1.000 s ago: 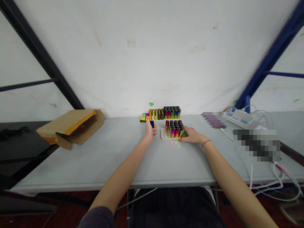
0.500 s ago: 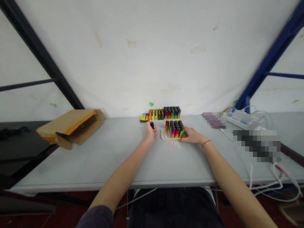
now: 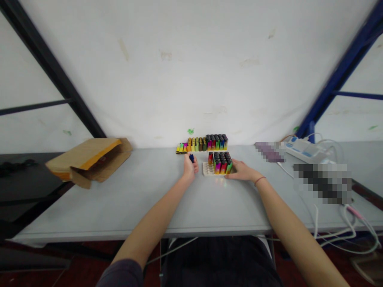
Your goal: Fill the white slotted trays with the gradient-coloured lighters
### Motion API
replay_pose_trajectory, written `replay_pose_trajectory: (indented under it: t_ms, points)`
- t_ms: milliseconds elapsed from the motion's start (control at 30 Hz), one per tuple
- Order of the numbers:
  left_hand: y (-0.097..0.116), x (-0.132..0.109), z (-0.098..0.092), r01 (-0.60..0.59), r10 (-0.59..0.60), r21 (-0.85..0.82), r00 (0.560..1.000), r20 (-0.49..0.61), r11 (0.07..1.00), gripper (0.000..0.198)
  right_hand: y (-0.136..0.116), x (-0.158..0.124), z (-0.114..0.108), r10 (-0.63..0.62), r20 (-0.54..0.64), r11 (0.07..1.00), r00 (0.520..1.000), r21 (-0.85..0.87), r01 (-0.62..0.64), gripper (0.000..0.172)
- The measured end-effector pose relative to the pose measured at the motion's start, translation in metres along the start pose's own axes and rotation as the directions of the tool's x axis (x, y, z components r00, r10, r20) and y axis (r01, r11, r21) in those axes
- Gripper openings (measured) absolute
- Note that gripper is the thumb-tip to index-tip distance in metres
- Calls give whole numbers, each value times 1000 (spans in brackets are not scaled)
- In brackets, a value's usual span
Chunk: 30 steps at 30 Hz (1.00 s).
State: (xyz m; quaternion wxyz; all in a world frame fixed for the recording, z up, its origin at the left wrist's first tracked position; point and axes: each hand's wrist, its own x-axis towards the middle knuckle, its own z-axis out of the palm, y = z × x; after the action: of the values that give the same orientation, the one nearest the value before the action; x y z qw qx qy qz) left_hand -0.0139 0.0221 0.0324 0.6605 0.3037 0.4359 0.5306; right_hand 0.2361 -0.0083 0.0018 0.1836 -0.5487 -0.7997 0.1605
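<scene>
My left hand (image 3: 190, 166) is closed around a dark blue lighter (image 3: 191, 158), mostly hidden by the fingers. To its right a white tray with holes (image 3: 208, 171) lies on the table, its left part showing bare holes. Upright lighters with black tops (image 3: 222, 163) fill the right part of that tray, and a single red lighter (image 3: 210, 158) stands near its back left. My right hand (image 3: 241, 171) grips the tray's right end, thumb at the front corner and fingers against the far side.
Along the wall stand more rows of lighters (image 3: 217, 142), yellow-and-dark ones (image 3: 196, 144), and a few lying flat (image 3: 182, 148). An open cardboard box (image 3: 89, 155) is at the left. A power strip (image 3: 303, 150), white cables (image 3: 344, 235) and blurred items occupy the right.
</scene>
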Motion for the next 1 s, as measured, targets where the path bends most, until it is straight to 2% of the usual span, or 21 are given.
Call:
replay_pose_trajectory:
  t_ms: [133, 233, 300, 367, 433, 500, 700, 1000]
  points:
    - [-6, 7, -1, -37, 33, 67, 998, 60, 997, 46, 1, 0, 0, -6, -14, 1000, 1000, 27, 7, 68]
    - [-13, 13, -2, -205, 180, 152, 971, 159, 967, 36, 2, 0, 0, -19, -25, 999, 999, 46, 21, 67]
    - [-17, 17, -4, -395, 346, 232, 911, 227, 889, 29, 1, -1, -1, -22, -22, 999, 1000, 47, 23, 67]
    - [-21, 19, -6, -580, 503, 342, 813, 293, 739, 28, 1, -1, -1, -22, -13, 999, 1000, 41, 22, 67]
    - [-24, 22, -8, -686, 581, 437, 726, 367, 582, 29, 0, -1, -1, -17, -4, 999, 1000, 32, 17, 69]
    - [-27, 25, -11, -719, 583, 486, 692, 426, 498, 31, 1, 0, -1, -8, 3, 1000, 1000, 22, 7, 70]
    - [-35, 29, -14, -755, 523, 511, 655, 546, 411, 30, 2, 1, 1, -1, -1, 1000, 1000, 5, 1, 70]
    - [-30, 27, -15, -803, 574, 575, 548, 608, 158, 27, 1, 0, 1, -9, -8, 1000, 1000, 23, 9, 69]
